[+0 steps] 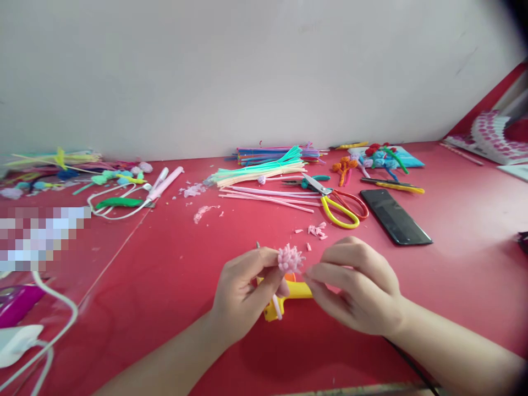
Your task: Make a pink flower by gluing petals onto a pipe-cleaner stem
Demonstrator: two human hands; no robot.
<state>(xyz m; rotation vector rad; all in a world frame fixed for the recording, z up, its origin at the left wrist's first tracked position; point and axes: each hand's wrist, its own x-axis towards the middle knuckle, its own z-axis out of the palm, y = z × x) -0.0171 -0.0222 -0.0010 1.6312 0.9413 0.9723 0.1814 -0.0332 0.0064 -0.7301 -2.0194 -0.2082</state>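
A pink fuzzy pipe-cleaner flower (290, 258), its head made of several short tips, is pinched between the thumb and fingers of my left hand (247, 291). Its pale stem (276, 307) points down below that hand. My right hand (357, 286) is close beside the flower's right side, fingertips pressed together; whether a small piece is between them I cannot make out. Beneath both hands lies a yellow glue gun (297, 290), partly hidden by my fingers. Short pink clippings (317, 230) are scattered just beyond the flower.
Scissors (340, 206), teal-handled pliers (315, 180), loose pink pipe cleaners (272, 199) and bundled stems (264, 168) lie ahead. A black phone (396, 217) rests at right, near finished pipe-cleaner flowers (377, 157). On the left are a pink corded tool (163, 187) and white cables (68, 297).
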